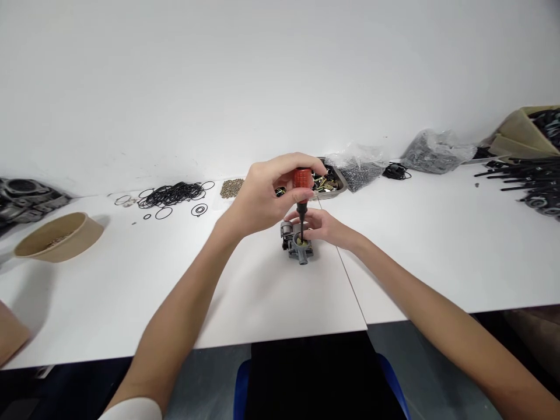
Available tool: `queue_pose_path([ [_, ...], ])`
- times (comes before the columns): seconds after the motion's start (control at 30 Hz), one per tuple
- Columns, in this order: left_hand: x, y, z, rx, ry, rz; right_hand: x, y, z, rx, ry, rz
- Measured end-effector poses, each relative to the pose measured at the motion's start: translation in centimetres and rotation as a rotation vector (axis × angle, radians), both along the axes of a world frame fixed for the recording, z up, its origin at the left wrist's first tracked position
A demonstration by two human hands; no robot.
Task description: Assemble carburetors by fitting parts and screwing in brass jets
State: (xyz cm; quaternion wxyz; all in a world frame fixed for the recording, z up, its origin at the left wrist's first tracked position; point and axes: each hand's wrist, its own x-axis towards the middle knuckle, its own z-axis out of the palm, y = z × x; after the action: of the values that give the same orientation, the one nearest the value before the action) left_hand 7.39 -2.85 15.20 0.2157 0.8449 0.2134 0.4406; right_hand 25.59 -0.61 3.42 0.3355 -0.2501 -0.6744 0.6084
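Note:
My left hand (280,186) is closed around the red handle of a screwdriver (303,179). The screwdriver stands upright, its dark shaft pointing down into the open top of a small grey metal carburetor (301,252). Whether its tip sits on a screw is too small to tell. From the right, my right hand (321,226) grips the far side of the carburetor, which rests on the white table (271,309). Some of its fingers are hidden behind the carburetor and the screwdriver. A yellowish spot shows inside the carburetor's opening.
Behind my hands lie a tray of small metal parts (335,185), brass pieces (231,188) and plastic bags of parts (437,153). Black O-rings (175,194) and a cardboard bowl (65,239) are left. Black cable-like parts (525,181) lie right. A seam crosses the table.

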Motion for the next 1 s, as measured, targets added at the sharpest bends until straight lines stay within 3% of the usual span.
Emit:
queue_pose_path([
  [0.23, -0.3, -0.4, 0.5, 0.009, 0.106, 0.076, 0.0, 0.1, -0.2, -0.011, 0.009, 0.002],
  [0.4, 0.1, -0.3, -0.1, -0.003, -0.010, 0.102, 0.0, 0.3, -0.5, -0.012, 0.008, -0.011],
  [0.63, -1.0, 0.4, 0.2, -0.191, -0.025, -0.081, 0.0, 0.2, -0.4, -0.022, 0.011, 0.000],
  [1.0, -0.6, -0.2, 0.8, -0.258, -0.012, -0.165, 0.0, 0.2, -0.3, -0.012, 0.034, -0.009],
])
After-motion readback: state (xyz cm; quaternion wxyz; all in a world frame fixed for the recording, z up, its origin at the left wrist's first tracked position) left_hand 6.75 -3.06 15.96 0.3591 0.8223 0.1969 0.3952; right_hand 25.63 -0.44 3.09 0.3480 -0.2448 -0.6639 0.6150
